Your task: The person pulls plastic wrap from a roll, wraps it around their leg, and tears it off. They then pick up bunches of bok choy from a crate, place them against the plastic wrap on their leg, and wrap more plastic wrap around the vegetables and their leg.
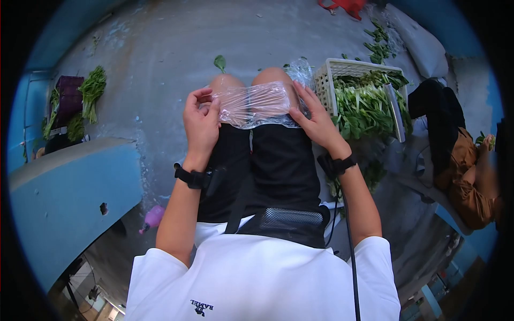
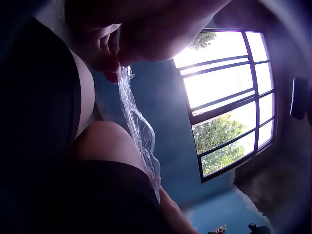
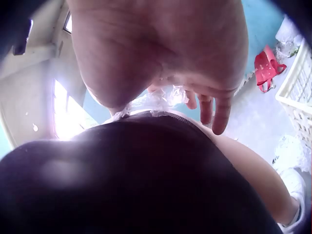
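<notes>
The bag [image 1: 256, 104] lies flat across the 2 knees [image 1: 227, 84], seemingly empty, with the left hand [image 1: 201, 125] pinching 1 edge and the right hand [image 1: 316, 120] pressing the other with straight fingers, so filling looks not yet begun, the greens [image 1: 364, 107] unpacked in the basket [image 1: 327, 68].

A plastic sheet [image 1: 254, 104] lies across my knees, with my left hand [image 1: 201, 125] at its left edge and my right hand [image 1: 316, 120] at its right edge. A crate [image 1: 353, 63] of greens stands on the floor [image 1: 160, 64] to my right, and a loose bundle [image 1: 92, 91] lies far to my left.
</notes>
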Tool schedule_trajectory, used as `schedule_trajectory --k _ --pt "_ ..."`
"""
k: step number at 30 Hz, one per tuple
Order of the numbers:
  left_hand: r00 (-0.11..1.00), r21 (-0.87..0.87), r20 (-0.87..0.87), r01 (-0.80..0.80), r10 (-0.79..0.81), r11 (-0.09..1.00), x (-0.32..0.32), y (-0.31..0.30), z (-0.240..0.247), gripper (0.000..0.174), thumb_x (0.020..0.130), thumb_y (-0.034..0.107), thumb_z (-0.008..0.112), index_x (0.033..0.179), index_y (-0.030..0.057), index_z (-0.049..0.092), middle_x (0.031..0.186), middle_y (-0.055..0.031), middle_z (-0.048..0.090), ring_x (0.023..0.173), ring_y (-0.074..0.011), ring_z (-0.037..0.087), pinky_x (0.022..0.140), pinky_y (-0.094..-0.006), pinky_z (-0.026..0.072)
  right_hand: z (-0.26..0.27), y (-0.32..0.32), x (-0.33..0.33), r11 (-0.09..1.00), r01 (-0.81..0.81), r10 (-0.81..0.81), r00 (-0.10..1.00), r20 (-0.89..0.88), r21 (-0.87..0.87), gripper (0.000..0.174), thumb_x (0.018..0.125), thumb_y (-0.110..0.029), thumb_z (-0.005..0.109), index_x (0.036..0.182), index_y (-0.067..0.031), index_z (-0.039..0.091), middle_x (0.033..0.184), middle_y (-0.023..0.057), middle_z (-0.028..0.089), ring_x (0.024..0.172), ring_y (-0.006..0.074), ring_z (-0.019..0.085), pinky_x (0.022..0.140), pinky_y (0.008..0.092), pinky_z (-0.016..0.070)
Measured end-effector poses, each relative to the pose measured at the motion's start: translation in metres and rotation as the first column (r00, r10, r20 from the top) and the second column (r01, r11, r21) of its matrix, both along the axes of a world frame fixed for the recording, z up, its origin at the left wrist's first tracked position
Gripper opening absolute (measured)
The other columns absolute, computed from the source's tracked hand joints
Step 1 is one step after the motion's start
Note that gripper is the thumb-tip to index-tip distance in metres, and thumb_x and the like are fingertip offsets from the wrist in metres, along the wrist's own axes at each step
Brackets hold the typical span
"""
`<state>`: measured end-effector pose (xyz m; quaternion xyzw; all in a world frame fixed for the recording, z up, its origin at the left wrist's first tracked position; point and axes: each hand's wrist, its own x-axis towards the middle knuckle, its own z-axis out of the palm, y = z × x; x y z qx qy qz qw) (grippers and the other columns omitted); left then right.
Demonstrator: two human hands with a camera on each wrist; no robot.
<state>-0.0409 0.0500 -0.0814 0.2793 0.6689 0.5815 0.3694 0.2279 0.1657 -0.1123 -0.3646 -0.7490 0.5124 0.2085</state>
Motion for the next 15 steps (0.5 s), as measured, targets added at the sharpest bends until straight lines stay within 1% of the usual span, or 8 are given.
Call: schedule_trajectory --k 1,4,7,11,12,13,14,15 --pt "1.0 0.004 -0.005 0.0 0.0 1.0 -0.005 -0.004 -0.002 0.03 0.098 0.002 0.064 0.126 -0.0027 0.053 0.107 -0.0087 0.06 0.072 -0.0055 0.059 0.052 -0.0182 0.046 -0.002 0.0 -0.002 0.999 -0.017 0.016 1.0 -0.013 -0.043 0.075 0.097 -0.039 0.067 0.158 -0.0087 0.036 0.16 0.0257 0.034 0.153 0.0371 0.026 0.121 0.044 0.0277" --pt "1.0 -0.006 0.004 0.014 -0.014 1.0 -0.017 -0.015 -0.009 0.03 0.097 -0.001 0.063 0.124 -0.0028 0.052 0.105 -0.0084 0.058 0.072 -0.0065 0.058 0.051 -0.0196 0.0455 -0.004 -0.001 -0.006 0.998 -0.034 0.032 0.999 -0.022 -0.056 0.079 0.095 -0.041 0.069 0.158 -0.0092 0.035 0.162 0.0254 0.031 0.155 0.0365 0.021 0.122 0.0438 0.0259" --pt "0.999 -0.018 -0.004 0.037 -0.037 0.999 -0.024 -0.021 -0.014 0.031 0.095 -0.002 0.064 0.124 -0.0018 0.052 0.104 -0.0077 0.058 0.075 -0.0068 0.059 0.053 -0.0203 0.0467 -0.005 -0.001 -0.009 0.995 -0.076 0.075 0.997 -0.019 -0.061 0.082 0.093 -0.043 0.071 0.158 -0.0091 0.035 0.163 0.0253 0.029 0.156 0.0356 0.018 0.123 0.0437 0.0241" --pt "0.99 -0.085 -0.12 0.069 -0.079 0.994 -0.036 -0.021 -0.017 0.032 0.093 -0.001 0.067 0.123 -0.0011 0.054 0.101 -0.0065 0.06 0.072 -0.0067 0.06 0.055 -0.0224 0.0482 -0.005 -0.005 -0.013 0.995 -0.097 0.098 0.995 0.007 -0.015 0.082 0.091 -0.042 0.072 0.158 -0.0112 0.037 0.162 0.0264 0.029 0.155 0.0361 0.02 0.122 0.0445 0.0239" --pt "0.982 -0.129 -0.152 0.089 -0.108 0.988 -0.039 -0.02 -0.016 0.031 0.093 0.0 0.068 0.121 -0.0013 0.056 0.098 -0.006 0.061 0.07 -0.0068 0.061 0.056 -0.0232 0.0488 0.002 -0.008 -0.015 0.975 -0.077 0.045 0.988 0.151 0.208 0.081 0.09 -0.039 0.073 0.158 -0.0124 0.038 0.162 0.0247 0.03 0.154 0.0369 0.023 0.121 0.0451 0.0256" --pt "0.983 -0.127 -0.153 0.08 -0.099 0.989 -0.042 -0.018 -0.014 0.031 0.093 0.0 0.068 0.121 -0.0013 0.056 0.098 -0.006 0.061 0.07 -0.0068 0.061 0.056 -0.0232 0.0488 0.011 -0.01 -0.018 0.903 -0.085 -0.037 0.961 0.272 0.422 0.079 0.089 -0.035 0.074 0.157 -0.0136 0.04 0.162 0.0231 0.031 0.153 0.0378 0.026 0.12 0.0457 0.0272" --pt "0.972 -0.191 -0.192 0.096 -0.133 0.977 -0.045 -0.016 -0.011 0.03 0.092 0.003 0.07 0.119 -0.0016 0.058 0.097 -0.0058 0.062 0.069 -0.0069 0.06 0.056 -0.0221 0.0488 0.022 -0.009 -0.022 0.902 -0.09 -0.031 0.962 0.271 0.423 0.079 0.089 -0.035 0.074 0.157 -0.0136 0.04 0.162 0.0231 0.031 0.153 0.0378 0.026 0.12 0.0457 0.0272" --pt "0.959 -0.258 -0.227 0.109 -0.17 0.96 -0.048 -0.015 -0.01 0.029 0.091 0.006 0.073 0.116 -0.0018 0.061 0.095 -0.0056 0.063 0.067 -0.007 0.06 0.057 -0.021 0.0488 0.038 -0.009 -0.028 0.867 -0.154 0.026 0.964 0.266 0.474 0.073 0.088 -0.031 0.074 0.153 -0.0138 0.045 0.16 0.02 0.036 0.15 0.0372 0.03 0.119 0.0466 0.0289"
